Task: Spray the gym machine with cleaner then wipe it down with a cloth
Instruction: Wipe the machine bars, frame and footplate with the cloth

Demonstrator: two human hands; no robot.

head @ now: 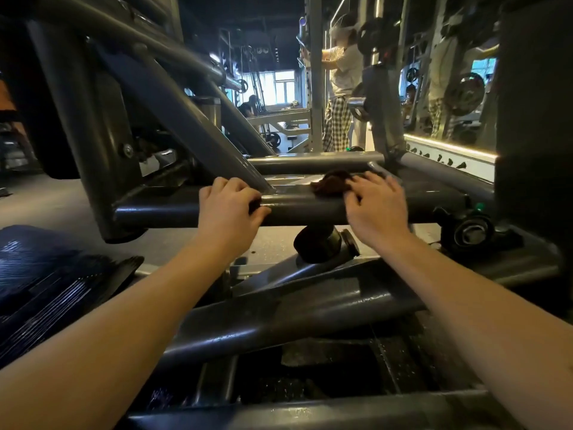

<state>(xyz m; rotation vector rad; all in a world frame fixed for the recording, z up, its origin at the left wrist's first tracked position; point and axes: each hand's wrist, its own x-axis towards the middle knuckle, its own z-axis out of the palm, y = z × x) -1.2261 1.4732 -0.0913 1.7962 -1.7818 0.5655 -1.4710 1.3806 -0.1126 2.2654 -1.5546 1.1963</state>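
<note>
Presses a dark brown cloth (330, 181) onto the low crossbar (304, 209) of the gym machine (173, 103) with the right hand (375, 206), fingers spread and fairly straight, slightly blurred; grips the same crossbar just to the left with the left hand (229, 206), fingers curled over it.

Head view, apparently crouched, near machine frame (297, 210).
</note>
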